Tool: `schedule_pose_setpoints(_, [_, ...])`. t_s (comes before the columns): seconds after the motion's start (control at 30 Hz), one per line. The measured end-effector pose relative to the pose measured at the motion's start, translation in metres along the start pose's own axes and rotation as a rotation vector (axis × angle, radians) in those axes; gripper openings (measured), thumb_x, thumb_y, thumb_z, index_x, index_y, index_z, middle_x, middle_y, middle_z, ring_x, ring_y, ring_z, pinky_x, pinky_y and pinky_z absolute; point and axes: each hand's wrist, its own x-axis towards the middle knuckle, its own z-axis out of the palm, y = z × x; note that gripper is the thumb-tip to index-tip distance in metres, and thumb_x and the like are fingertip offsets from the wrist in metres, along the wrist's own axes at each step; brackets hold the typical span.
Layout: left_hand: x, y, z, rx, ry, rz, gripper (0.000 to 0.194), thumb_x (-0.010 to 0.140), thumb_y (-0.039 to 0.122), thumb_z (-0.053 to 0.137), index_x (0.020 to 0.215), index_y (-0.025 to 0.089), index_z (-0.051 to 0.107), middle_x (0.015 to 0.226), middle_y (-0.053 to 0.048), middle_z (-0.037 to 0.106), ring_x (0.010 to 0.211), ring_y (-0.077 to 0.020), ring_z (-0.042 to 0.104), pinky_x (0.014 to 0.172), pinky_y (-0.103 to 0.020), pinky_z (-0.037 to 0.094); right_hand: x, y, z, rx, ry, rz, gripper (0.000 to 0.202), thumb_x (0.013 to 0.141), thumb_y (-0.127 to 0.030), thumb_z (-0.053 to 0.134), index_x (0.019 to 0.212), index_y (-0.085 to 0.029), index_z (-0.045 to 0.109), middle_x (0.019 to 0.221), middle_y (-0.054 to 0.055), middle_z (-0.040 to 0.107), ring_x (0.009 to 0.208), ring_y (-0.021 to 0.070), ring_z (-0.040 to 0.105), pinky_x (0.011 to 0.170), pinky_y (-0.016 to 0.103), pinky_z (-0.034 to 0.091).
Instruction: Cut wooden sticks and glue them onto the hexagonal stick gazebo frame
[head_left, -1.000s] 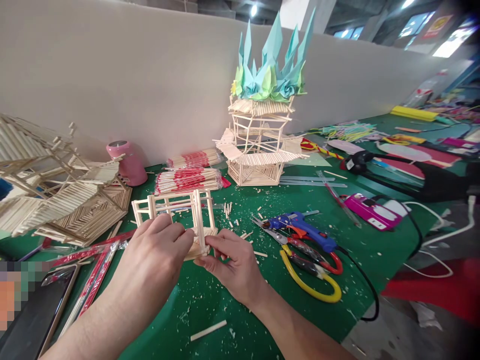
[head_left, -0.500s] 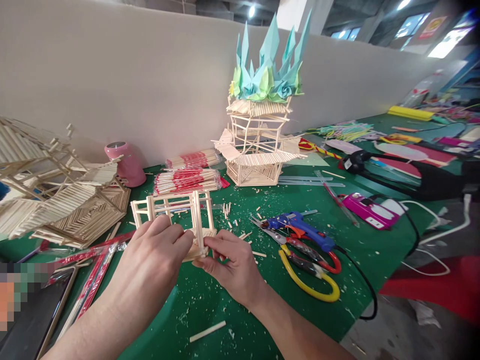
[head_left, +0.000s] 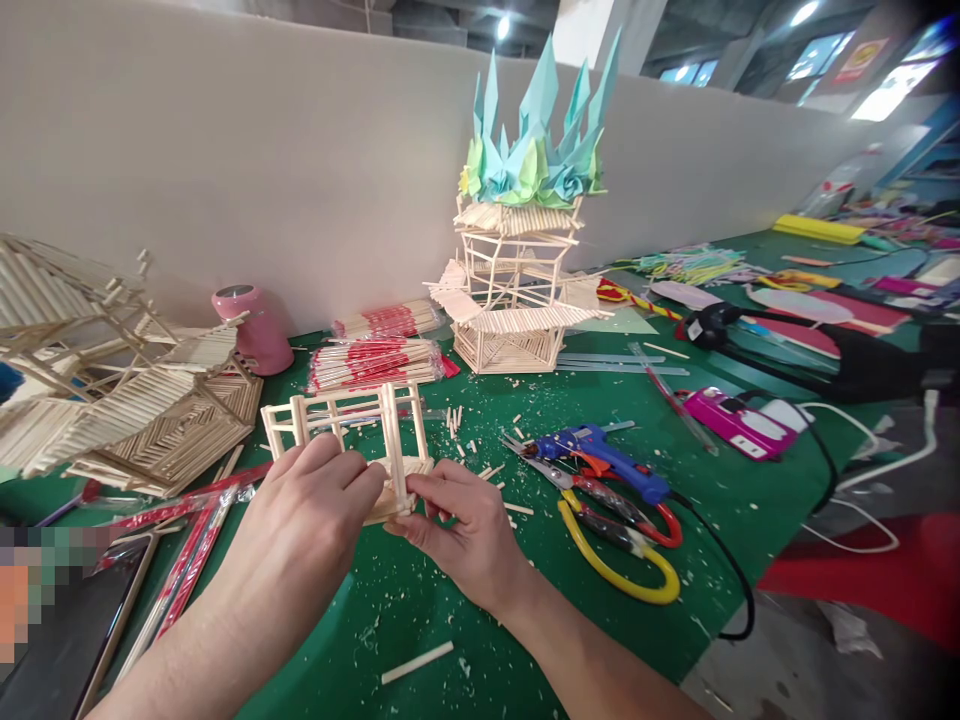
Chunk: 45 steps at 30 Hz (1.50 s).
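Observation:
A small frame of thin wooden sticks (head_left: 395,440) stands upright on the table between my hands, its posts rising from a flat stick base. My left hand (head_left: 319,510) is closed at its near side, fingers curled over the base; the fingertips are partly hidden behind the hand. My right hand (head_left: 465,520) pinches the near right corner where a post meets the base. Short cut stick pieces (head_left: 454,420) lie just behind the frame. One loose stick (head_left: 417,663) rests on the green table (head_left: 337,650) nearer to me.
Scissors with a yellow handle (head_left: 637,590) and a blue glue gun (head_left: 600,455) lie to the right. Behind stands a stick tower (head_left: 517,320) topped with folded paper (head_left: 536,150). Another stick model (head_left: 157,430), a pink cup (head_left: 259,335) and wrapped stick bundles (head_left: 375,362) are at left and back.
Both hands keep their hold on the stick frame in nearly the same place. Only a slight shift of the camera view shows.

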Motion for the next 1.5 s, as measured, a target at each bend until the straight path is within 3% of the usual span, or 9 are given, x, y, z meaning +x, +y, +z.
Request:
schedule_pose_setpoints(0.47, [0.005, 0.002, -0.005, -0.012, 0.094, 0.05, 0.034, 0.085, 0.007, 0.035, 0.06, 0.015, 0.056, 0.054, -0.004, 0.055, 0.054, -0.0195, 0.043, 0.05, -0.032, 0.036, -0.003, 0.003, 0.002, 0.012, 0.032, -0.006, 0.025, 0.084, -0.039, 0.058, 0.092, -0.019, 0.069, 0.072, 0.002, 0.053, 0.059, 0.0125, 0.043, 0.052, 0.025, 0.038])
schedule_pose_setpoints(0.87, [0.006, 0.004, -0.005, 0.04, 0.21, 0.048, 0.036, 0.084, 0.006, 0.035, 0.059, 0.013, 0.059, 0.054, -0.007, 0.059, 0.052, -0.021, 0.048, 0.046, -0.034, 0.043, -0.003, 0.004, 0.004, 0.046, 0.048, -0.019, 0.017, 0.08, -0.029, 0.064, 0.09, -0.015, 0.068, 0.068, -0.002, 0.045, 0.06, 0.0112, 0.041, 0.055, 0.024, 0.037])
schedule_pose_setpoints(1.2, [0.004, 0.0, 0.003, -0.008, 0.188, 0.029, 0.034, 0.087, 0.008, 0.033, 0.069, 0.012, 0.062, 0.059, -0.007, 0.059, 0.057, -0.0211, 0.045, 0.052, -0.034, 0.04, -0.003, 0.002, 0.003, 0.042, 0.047, -0.032, 0.011, 0.079, -0.025, 0.065, 0.083, -0.015, 0.067, 0.067, -0.002, 0.044, 0.059, 0.0106, 0.041, 0.054, 0.023, 0.036])
schedule_pose_setpoints(1.5, [0.001, -0.003, 0.006, -0.044, 0.127, 0.016, 0.034, 0.088, 0.009, 0.031, 0.073, 0.014, 0.061, 0.066, -0.007, 0.059, 0.062, -0.0207, 0.043, 0.056, -0.035, 0.037, -0.001, 0.001, 0.004, 0.024, 0.029, -0.015, 0.015, 0.082, -0.031, 0.062, 0.083, -0.018, 0.067, 0.068, -0.001, 0.047, 0.059, 0.0119, 0.041, 0.053, 0.025, 0.037])
